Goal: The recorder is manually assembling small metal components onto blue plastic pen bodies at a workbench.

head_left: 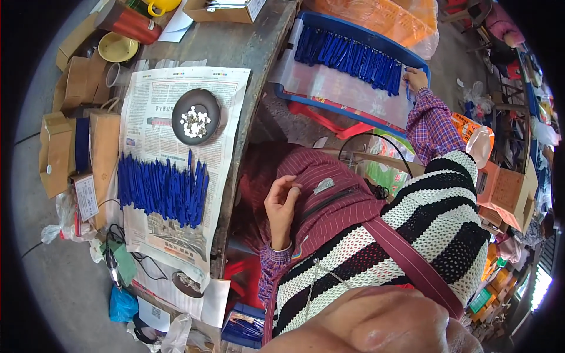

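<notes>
My left hand [282, 203] lies on a maroon striped bag [329, 194] in my lap, its fingers curled and pinching the fabric next to a grey zip tab [323, 186]. My right hand [415, 79] reaches out to the far right end of a row of blue pens [347, 56] lying in a blue-rimmed tray [353, 112]. It grips one blue pen [406, 89] that points down from the fist. A second batch of blue pens [162, 188] lies on a newspaper [176, 112] on the table at my left.
A dark dish of small white parts [196, 116] sits on the newspaper. Brown cardboard boxes [59, 147] line the table's left side. A red flask [128, 22] and a yellow bowl [118, 47] stand at the back. Orange boxes [506, 191] are stacked at right.
</notes>
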Demonstrator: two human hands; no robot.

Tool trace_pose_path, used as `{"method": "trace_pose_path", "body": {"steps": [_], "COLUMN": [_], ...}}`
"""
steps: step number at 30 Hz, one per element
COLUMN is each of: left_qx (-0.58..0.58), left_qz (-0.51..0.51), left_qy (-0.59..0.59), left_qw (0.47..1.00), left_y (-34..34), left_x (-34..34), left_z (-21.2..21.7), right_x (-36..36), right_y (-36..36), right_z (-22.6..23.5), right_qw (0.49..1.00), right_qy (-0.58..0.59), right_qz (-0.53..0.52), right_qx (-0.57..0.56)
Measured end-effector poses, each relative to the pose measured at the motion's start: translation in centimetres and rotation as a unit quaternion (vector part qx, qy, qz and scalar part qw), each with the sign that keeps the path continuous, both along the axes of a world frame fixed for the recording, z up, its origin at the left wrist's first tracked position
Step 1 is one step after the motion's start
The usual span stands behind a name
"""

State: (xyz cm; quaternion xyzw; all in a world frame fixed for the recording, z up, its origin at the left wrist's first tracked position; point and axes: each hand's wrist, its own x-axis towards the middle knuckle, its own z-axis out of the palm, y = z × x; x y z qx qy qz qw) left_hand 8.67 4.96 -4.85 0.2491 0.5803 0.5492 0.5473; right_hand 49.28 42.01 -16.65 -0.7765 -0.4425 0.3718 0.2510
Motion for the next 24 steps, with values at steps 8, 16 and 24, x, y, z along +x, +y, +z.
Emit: {"method": "trace_pose_path", "body": {"steps": [8, 16, 24], "left_qx": [0.004, 0.017, 0.025], "left_qz": [-0.052, -0.034, -0.045], "left_qy": [0.024, 0.045, 0.13], "left_qw": [0.998, 0.998, 0.99], "left_y": [-0.5, -1.6, -1.8], "left_x": [1.8, 3.3, 4.3], "left_z": [-0.1, -0.8, -2.1], "right_x": [-2.8, -2.9, 0.1], "right_y": [-0.8, 0.5, -1.6], "right_z": [-0.1, -1.3, -3.3], "right_qw": [0.998, 0.996, 0.975], "right_qy": [-0.008, -0.082, -0.126], "right_qz": [-0.064, -0.001, 0.134], "right_qx": [0.021, 0.025, 0.128]}}
